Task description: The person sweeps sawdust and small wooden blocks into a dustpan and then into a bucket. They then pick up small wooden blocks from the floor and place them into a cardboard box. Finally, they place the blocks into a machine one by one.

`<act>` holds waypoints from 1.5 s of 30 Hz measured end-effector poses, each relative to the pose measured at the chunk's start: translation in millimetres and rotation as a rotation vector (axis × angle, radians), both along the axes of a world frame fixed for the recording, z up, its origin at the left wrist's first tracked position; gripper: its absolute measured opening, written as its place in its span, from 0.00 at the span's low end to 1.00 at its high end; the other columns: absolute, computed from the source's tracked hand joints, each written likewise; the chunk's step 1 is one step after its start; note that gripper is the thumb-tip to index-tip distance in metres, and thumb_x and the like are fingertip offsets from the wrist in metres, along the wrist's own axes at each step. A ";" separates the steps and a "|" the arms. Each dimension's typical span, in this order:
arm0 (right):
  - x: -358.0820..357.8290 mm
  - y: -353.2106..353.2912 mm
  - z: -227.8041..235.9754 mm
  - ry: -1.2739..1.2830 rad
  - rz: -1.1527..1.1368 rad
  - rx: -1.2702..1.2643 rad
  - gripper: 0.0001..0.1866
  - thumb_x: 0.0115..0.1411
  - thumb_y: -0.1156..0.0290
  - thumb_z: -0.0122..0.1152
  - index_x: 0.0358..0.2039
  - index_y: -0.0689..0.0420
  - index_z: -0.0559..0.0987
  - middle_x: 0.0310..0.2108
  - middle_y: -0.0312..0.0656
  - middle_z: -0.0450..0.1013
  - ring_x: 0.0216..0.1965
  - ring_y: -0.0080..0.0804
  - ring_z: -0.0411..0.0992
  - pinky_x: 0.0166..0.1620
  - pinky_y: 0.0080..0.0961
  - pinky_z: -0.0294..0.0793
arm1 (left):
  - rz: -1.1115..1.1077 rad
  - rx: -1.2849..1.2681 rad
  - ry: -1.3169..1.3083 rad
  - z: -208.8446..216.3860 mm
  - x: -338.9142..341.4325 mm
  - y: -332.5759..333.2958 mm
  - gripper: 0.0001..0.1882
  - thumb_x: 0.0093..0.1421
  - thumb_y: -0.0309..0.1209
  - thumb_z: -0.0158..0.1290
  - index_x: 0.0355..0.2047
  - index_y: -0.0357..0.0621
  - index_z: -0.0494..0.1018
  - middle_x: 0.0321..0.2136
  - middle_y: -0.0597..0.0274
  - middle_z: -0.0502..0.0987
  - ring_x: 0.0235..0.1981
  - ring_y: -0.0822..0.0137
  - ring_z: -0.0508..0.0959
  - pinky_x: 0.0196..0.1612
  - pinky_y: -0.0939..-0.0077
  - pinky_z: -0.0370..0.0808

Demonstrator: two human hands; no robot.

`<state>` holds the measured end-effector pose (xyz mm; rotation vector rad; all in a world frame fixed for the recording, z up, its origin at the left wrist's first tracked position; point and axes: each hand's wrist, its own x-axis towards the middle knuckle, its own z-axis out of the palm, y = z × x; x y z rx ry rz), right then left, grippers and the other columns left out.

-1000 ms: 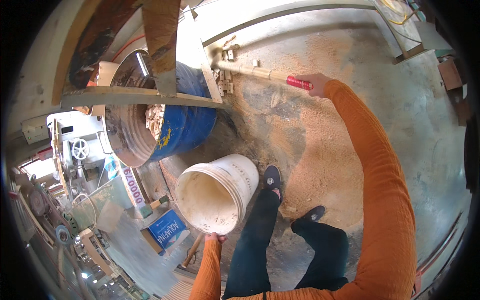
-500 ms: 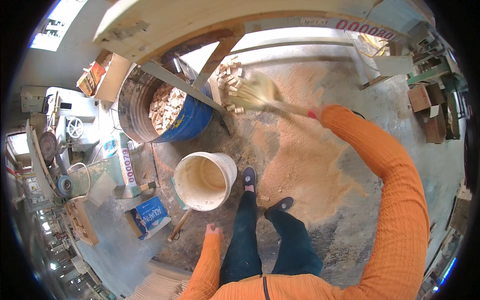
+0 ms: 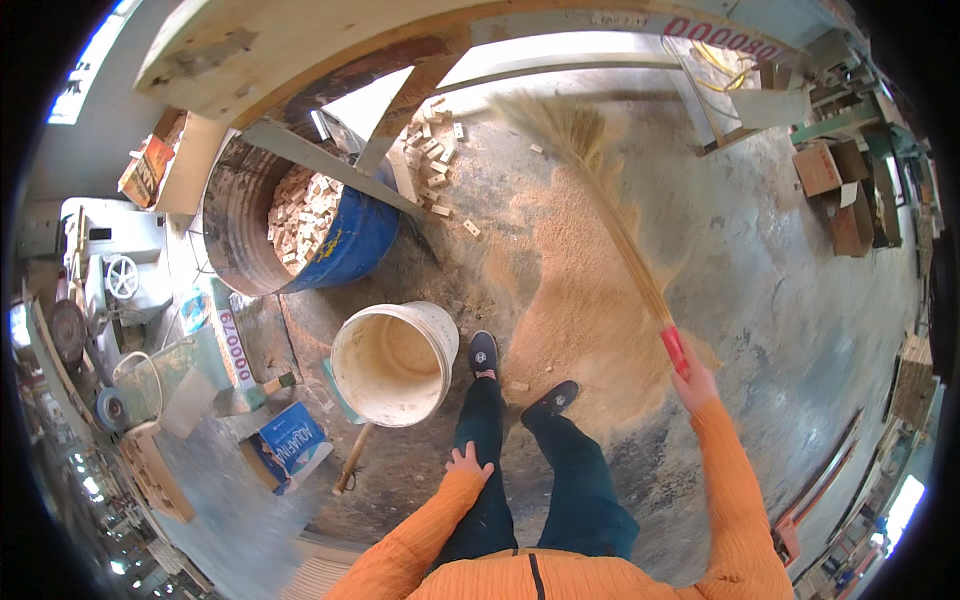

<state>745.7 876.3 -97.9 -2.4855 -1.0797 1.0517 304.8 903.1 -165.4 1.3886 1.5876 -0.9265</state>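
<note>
In my right hand [image 3: 693, 384] is a straw broom [image 3: 628, 245], gripped at the red end of its handle. Its bristles are blurred and lie toward the far side of the floor, past a broad patch of sawdust [image 3: 570, 270]. My left hand [image 3: 469, 465] rests on my left thigh, fingers spread and holding nothing. A white bucket [image 3: 448, 330] lies tilted left of my feet, its mouth facing me and its inside dusty. Small wooden blocks [image 3: 437, 168] are scattered on the floor left of the bristles.
A blue drum [image 3: 358, 240] holding many wooden blocks stands at far left. A wooden beam frame [image 3: 300, 60] crosses overhead. A blue carton [image 3: 292, 445] and a wooden handle [image 3: 353, 458] lie near the bucket. Cardboard boxes [image 3: 850, 215] sit far right; machines [image 3: 115, 260] stand left.
The broom has swung from the block pile to the right, and my right hand has come nearer my body. My left hand has moved right onto my thigh.
</note>
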 end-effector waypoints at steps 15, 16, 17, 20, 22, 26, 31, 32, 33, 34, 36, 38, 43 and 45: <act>-72.2 393.0 -322.9 -0.010 0.183 0.455 0.40 0.46 0.74 0.55 0.60 0.38 0.51 0.37 0.55 0.71 0.40 0.49 0.70 0.42 0.37 0.69 | -0.200 0.312 -0.295 -56.2 -15.1 52.2 0.14 0.48 0.40 0.51 0.34 0.53 0.75 0.45 0.63 0.70 0.44 0.54 0.69 0.48 0.64 0.67; -80.8 409.3 -318.4 0.033 0.236 0.383 0.41 0.46 0.76 0.55 0.60 0.39 0.52 0.39 0.54 0.70 0.41 0.48 0.70 0.43 0.36 0.69 | -0.150 0.339 -0.291 -55.4 -16.6 53.3 0.12 0.48 0.39 0.50 0.32 0.52 0.75 0.43 0.63 0.71 0.43 0.54 0.69 0.47 0.63 0.68; -88.8 421.9 -309.8 0.099 0.291 0.300 0.41 0.45 0.78 0.54 0.60 0.41 0.53 0.41 0.54 0.69 0.42 0.48 0.69 0.45 0.35 0.69 | -0.132 0.343 -0.260 -53.8 -20.7 54.3 0.12 0.48 0.39 0.50 0.32 0.52 0.75 0.43 0.63 0.71 0.43 0.54 0.69 0.46 0.63 0.68; -84.3 442.5 -269.5 0.090 0.436 0.113 0.41 0.45 0.80 0.54 0.60 0.41 0.54 0.43 0.52 0.68 0.42 0.46 0.69 0.46 0.33 0.68 | -0.104 0.361 -0.253 -52.2 -20.9 54.5 0.12 0.47 0.39 0.50 0.31 0.52 0.75 0.42 0.64 0.71 0.42 0.55 0.70 0.46 0.63 0.68; -61.0 452.3 -227.2 -0.065 0.591 0.038 0.40 0.47 0.80 0.53 0.60 0.39 0.53 0.41 0.51 0.69 0.37 0.42 0.71 0.40 0.33 0.73 | -0.105 0.375 -0.274 -53.3 -18.9 55.6 0.11 0.47 0.39 0.50 0.30 0.52 0.75 0.42 0.64 0.71 0.42 0.55 0.70 0.45 0.63 0.68; -41.4 467.0 -98.7 -0.227 0.842 -0.257 0.39 0.46 0.79 0.54 0.59 0.36 0.55 0.38 0.47 0.72 0.33 0.39 0.73 0.32 0.33 0.74 | -0.099 0.364 -0.215 -43.5 -9.3 54.5 0.11 0.46 0.38 0.50 0.29 0.53 0.75 0.41 0.65 0.71 0.43 0.56 0.69 0.44 0.62 0.68; -26.0 435.1 11.1 -0.365 1.090 -0.476 0.38 0.44 0.81 0.54 0.56 0.39 0.60 0.32 0.45 0.73 0.22 0.36 0.73 0.25 0.32 0.73 | -0.100 0.311 -0.154 -35.4 5.6 52.5 0.11 0.47 0.39 0.49 0.30 0.54 0.75 0.41 0.68 0.71 0.44 0.58 0.68 0.44 0.60 0.67; -17.2 420.2 25.1 -0.323 1.068 -0.519 0.36 0.42 0.80 0.55 0.54 0.41 0.63 0.27 0.44 0.72 0.21 0.36 0.73 0.24 0.33 0.71 | -0.120 0.273 -0.141 -32.0 11.7 55.5 0.11 0.47 0.39 0.49 0.31 0.54 0.75 0.41 0.67 0.71 0.44 0.57 0.68 0.44 0.60 0.67; -1.0 399.0 31.1 -0.336 1.099 -0.475 0.33 0.43 0.80 0.55 0.52 0.41 0.64 0.26 0.43 0.72 0.21 0.36 0.73 0.24 0.34 0.70 | -0.140 0.275 -0.153 -27.7 14.0 53.1 0.11 0.47 0.39 0.48 0.31 0.54 0.75 0.41 0.67 0.71 0.44 0.57 0.68 0.44 0.60 0.67; 15.1 378.7 41.2 -0.344 1.133 -0.429 0.31 0.44 0.79 0.55 0.50 0.41 0.66 0.24 0.43 0.71 0.22 0.36 0.72 0.24 0.34 0.69 | -0.159 0.276 -0.160 -26.4 14.6 50.6 0.12 0.48 0.39 0.48 0.31 0.54 0.75 0.41 0.67 0.71 0.44 0.57 0.68 0.44 0.60 0.67; 21.6 350.3 92.6 -0.291 1.101 -0.637 0.38 0.42 0.82 0.52 0.55 0.39 0.62 0.27 0.42 0.71 0.25 0.35 0.71 0.27 0.30 0.70 | -0.167 0.252 -0.152 -20.4 10.5 45.2 0.12 0.48 0.38 0.48 0.33 0.54 0.75 0.43 0.66 0.70 0.45 0.56 0.68 0.44 0.60 0.67; 37.0 311.1 152.7 -0.320 1.139 -0.574 0.37 0.43 0.80 0.51 0.56 0.39 0.62 0.25 0.43 0.71 0.24 0.37 0.71 0.28 0.31 0.69 | -0.100 0.287 -0.189 -14.5 0.4 33.7 0.13 0.48 0.38 0.47 0.33 0.54 0.75 0.43 0.65 0.70 0.45 0.55 0.67 0.45 0.60 0.67; 46.0 199.4 304.9 -0.128 0.472 -0.617 0.37 0.40 0.80 0.49 0.55 0.43 0.64 0.23 0.46 0.71 0.22 0.30 0.71 0.27 0.27 0.70 | -0.013 0.199 -0.261 14.4 -15.6 13.2 0.18 0.49 0.38 0.46 0.41 0.53 0.71 0.49 0.61 0.65 0.49 0.52 0.65 0.50 0.59 0.64; 50.1 151.3 305.3 -0.073 0.327 -0.455 0.37 0.40 0.80 0.48 0.56 0.44 0.63 0.21 0.40 0.68 0.19 0.24 0.66 0.23 0.22 0.67 | 0.007 0.102 -0.276 26.8 -23.3 9.0 0.20 0.49 0.37 0.46 0.45 0.53 0.69 0.51 0.58 0.63 0.50 0.51 0.63 0.51 0.59 0.63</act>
